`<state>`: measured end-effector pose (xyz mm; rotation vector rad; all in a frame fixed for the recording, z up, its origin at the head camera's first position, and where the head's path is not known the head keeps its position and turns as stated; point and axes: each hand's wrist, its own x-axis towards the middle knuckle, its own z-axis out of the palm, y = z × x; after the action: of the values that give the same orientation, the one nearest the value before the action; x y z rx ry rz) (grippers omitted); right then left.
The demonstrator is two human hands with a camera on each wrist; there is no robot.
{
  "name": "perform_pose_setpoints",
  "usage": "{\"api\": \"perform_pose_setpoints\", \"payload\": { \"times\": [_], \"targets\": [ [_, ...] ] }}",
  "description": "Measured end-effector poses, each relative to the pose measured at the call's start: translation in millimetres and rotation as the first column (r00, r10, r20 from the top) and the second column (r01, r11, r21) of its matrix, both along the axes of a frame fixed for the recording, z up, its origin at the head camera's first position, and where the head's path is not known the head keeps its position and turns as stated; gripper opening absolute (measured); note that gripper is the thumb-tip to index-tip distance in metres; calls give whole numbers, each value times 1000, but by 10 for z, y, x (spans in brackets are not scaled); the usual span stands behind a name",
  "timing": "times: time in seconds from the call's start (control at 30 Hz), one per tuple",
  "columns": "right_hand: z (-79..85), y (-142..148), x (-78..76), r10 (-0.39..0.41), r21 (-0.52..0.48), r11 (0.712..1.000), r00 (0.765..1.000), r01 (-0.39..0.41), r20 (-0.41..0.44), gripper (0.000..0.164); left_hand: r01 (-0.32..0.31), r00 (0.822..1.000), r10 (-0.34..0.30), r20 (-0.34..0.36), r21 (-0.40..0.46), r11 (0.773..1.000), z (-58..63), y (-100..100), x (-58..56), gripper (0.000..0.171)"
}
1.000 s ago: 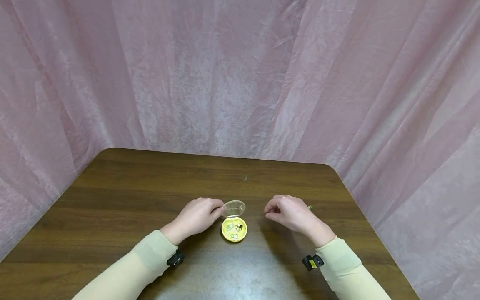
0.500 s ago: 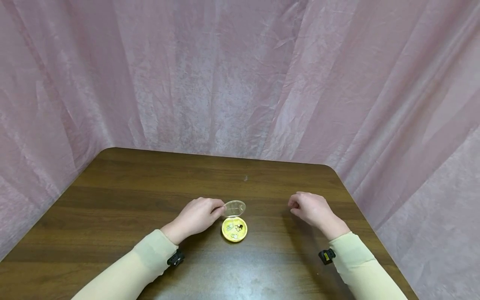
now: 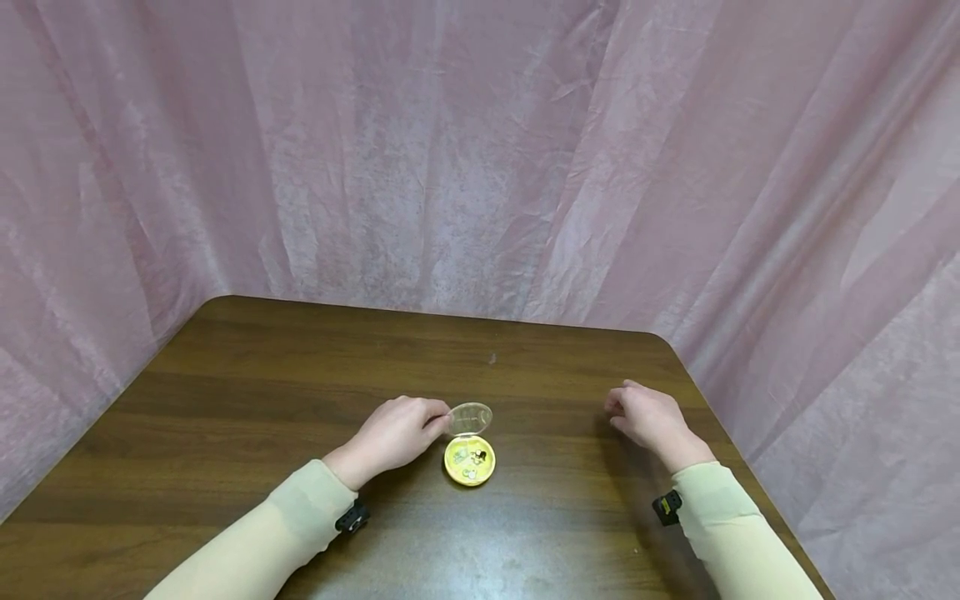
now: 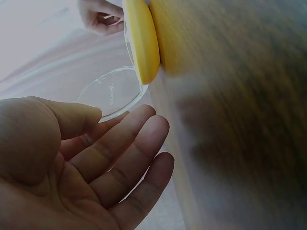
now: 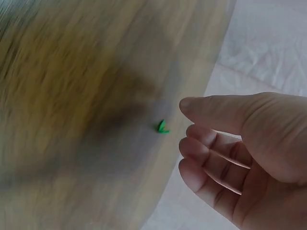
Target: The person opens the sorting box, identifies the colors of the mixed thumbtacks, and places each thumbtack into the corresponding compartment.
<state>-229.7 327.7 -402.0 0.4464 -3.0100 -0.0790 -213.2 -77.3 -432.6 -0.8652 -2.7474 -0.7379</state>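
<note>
A small round yellow case (image 3: 452,472) lies on the table with its clear hinged lid (image 3: 472,419) raised. Inside sit several tiny pale, gold-toned and dark pieces (image 3: 480,456). The left hand (image 3: 397,433) pinches the lid's edge between thumb and index finger, its other fingers loosely bent in the left wrist view. Off to the right, the right hand (image 3: 651,419) hovers low over the table with relaxed, slightly curled fingers and nothing between them. A tiny green bent piece (image 5: 162,127) lies on the wood just beyond its fingertips; the hand hides it in the head view.
The brown wooden table (image 3: 337,350) has rounded far corners. Pink curtains (image 3: 465,167) hang behind it and along both sides. A small pale mark (image 3: 492,359) shows on the wood beyond the case.
The right hand has moved right, away from the case and over the spot where the green piece showed a second ago. The left hand keeps holding the lid in place.
</note>
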Motion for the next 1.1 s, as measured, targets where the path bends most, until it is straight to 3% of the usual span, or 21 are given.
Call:
{"api": "perform_pose_setpoints", "payload": {
  "times": [0.37,0.7,1.1],
  "targets": [
    [-127,238,-58,-91,-22,996,995,91,-32,13,-1,1000,1,1,2,1000,14,8,8,17],
    [-159,251,-110,-92,-27,995,995,93,28,20,-9,1000,9,1,-7,1000,20,12,4,17],
    [-152,169,-100,-83,-21,996,996,83,28,12,-3,1000,3,-3,-3,1000,26,18,5,16]
  ]
}}
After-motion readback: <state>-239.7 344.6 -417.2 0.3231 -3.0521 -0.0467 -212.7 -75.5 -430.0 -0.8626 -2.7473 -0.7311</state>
